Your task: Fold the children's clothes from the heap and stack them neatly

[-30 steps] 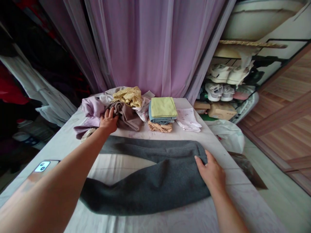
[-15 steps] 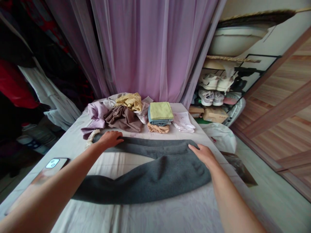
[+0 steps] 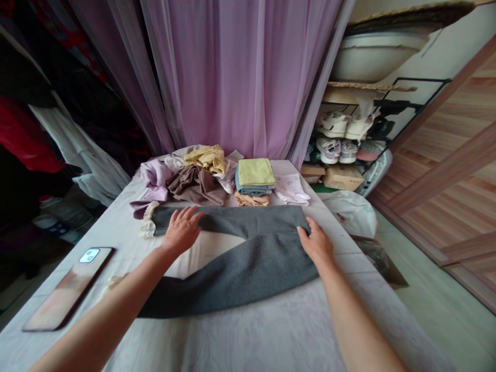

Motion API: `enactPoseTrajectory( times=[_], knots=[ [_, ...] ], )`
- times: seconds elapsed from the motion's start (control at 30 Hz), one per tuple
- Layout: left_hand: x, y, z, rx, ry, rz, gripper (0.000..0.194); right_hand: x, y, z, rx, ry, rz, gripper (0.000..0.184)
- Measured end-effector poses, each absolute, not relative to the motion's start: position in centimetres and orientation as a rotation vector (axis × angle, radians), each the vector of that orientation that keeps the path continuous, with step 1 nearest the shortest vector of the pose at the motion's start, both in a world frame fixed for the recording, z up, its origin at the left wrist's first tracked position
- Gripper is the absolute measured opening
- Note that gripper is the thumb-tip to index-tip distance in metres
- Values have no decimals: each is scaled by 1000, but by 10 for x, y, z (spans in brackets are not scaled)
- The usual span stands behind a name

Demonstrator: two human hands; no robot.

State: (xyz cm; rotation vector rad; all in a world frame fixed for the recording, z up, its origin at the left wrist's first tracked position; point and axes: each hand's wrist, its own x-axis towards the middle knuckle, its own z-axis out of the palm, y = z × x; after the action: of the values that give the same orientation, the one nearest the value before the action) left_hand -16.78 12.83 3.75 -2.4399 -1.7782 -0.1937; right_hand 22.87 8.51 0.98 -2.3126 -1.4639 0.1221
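Note:
Dark grey trousers (image 3: 248,258) lie spread in a V across the pale bed sheet (image 3: 271,330), waist to the right, legs pointing left. My left hand (image 3: 181,229) lies flat with fingers spread on the far leg, near its cream cuff (image 3: 148,221). My right hand (image 3: 315,241) rests flat on the waist end, fingers stretched along the fabric's edge. Neither hand grips anything.
A loose heap of clothes (image 3: 186,175) and a folded stack topped by a yellow-green cloth (image 3: 254,174) sit at the bed's far end before a purple curtain (image 3: 240,77). A phone (image 3: 70,287) lies at the left. A shoe rack (image 3: 349,139) and plastic bag (image 3: 351,212) stand right.
My left hand left the clothes heap and came down flat onto the far trouser leg. My right hand slid along the waist end. The trousers have shifted a little farther up the bed.

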Motion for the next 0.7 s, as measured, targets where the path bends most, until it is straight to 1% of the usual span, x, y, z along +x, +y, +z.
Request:
enactPoseTrajectory(
  times=[0.17, 0.33, 0.43, 0.57, 0.7],
  knots=[
    [-169, 93, 24, -2783, -1682, -202, 34, 236, 45, 10, -2367, -1413, 176, 58],
    [-176, 74, 32, -2980, -1650, -256, 30, 242, 16, 12, -2487, -1337, 155, 60],
    [-168, 61, 41, -2975, -1710, -285, 27, 247, 14, 10, -2461, -1314, 157, 55],
    [-151, 47, 42, -2929, -1755, -229, 25, 251, 15, 5, -2388, -1338, 88, 49],
    [-141, 46, 38, -2991, -1706, -220, 22, 241, 14, 5, -2242, -1478, -129, 44]
  ],
)
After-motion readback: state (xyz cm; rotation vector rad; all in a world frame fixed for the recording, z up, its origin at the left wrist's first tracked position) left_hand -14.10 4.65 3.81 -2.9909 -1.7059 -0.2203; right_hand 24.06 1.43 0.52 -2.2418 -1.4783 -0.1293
